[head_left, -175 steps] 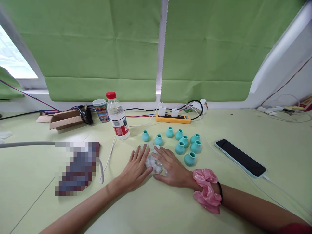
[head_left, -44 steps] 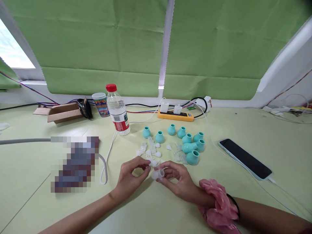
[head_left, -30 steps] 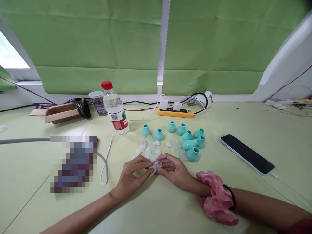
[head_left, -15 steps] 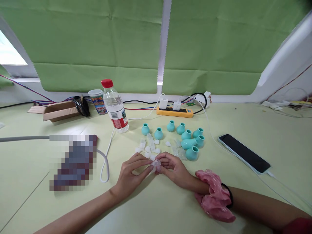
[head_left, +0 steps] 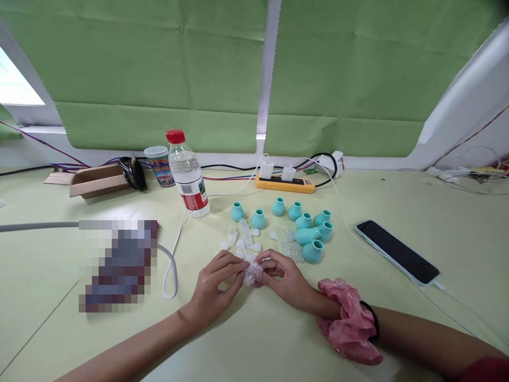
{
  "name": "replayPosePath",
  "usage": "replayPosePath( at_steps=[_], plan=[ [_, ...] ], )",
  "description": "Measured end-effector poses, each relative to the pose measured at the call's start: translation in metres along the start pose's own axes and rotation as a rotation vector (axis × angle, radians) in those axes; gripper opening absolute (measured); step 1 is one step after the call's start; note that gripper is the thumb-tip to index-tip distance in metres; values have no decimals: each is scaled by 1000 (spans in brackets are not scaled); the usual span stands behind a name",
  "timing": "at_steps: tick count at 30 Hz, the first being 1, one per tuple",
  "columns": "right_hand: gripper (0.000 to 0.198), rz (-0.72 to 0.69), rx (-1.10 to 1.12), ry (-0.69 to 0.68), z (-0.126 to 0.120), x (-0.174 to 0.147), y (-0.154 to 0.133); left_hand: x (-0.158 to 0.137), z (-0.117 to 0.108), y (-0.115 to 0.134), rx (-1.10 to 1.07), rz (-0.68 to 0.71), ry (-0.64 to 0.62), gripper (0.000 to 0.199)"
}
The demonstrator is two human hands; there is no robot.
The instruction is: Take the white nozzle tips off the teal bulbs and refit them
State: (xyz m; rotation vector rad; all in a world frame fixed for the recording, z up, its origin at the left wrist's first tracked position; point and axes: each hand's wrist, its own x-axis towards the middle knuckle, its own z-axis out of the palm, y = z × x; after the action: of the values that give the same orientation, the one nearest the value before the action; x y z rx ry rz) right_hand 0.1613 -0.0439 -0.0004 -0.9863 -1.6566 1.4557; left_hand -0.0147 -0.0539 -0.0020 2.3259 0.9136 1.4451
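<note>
Between the fingertips of both hands is a small clear plastic piece (head_left: 252, 274), held just above the table. My left hand (head_left: 218, 284) pinches it from the left with thumb and fingers. From the other side my right hand (head_left: 280, 276) grips it, a pink scrunchie (head_left: 350, 321) round that wrist. Just beyond the fingers lie several loose translucent white pieces (head_left: 245, 233) and some clear ones (head_left: 292, 249). Several small turquoise rubber bulbs with open necks (head_left: 313, 251) stand behind and to the right, one of them lying on its side (head_left: 307, 235).
A water bottle with a red cap (head_left: 189, 178) stands behind, near a paper cup (head_left: 159, 167) and an open cardboard box (head_left: 99, 181). An orange power strip (head_left: 284, 183) lies at the back. A phone (head_left: 397, 252) charges at right; a pixelated object (head_left: 121, 268) lies left.
The clear piece has turned slightly between my fingertips, and more of it shows. My left thumb has drawn back a little. Everything else looks the same.
</note>
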Motion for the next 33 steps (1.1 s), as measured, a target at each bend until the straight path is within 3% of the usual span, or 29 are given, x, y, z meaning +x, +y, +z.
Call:
replayPosePath(
  at_steps=[17, 27, 33],
  plan=[
    [25, -46, -29, -16, 0, 0, 3, 1, 0, -1, -95, -1, 58, 26],
    [23, -86, -54, 14, 0, 0, 4, -1, 2, -3, -77, 52, 39, 35],
    [22, -137, -64, 41, -1, 0, 4, 2, 1, 0, -110, 61, -34, 35]
  ],
)
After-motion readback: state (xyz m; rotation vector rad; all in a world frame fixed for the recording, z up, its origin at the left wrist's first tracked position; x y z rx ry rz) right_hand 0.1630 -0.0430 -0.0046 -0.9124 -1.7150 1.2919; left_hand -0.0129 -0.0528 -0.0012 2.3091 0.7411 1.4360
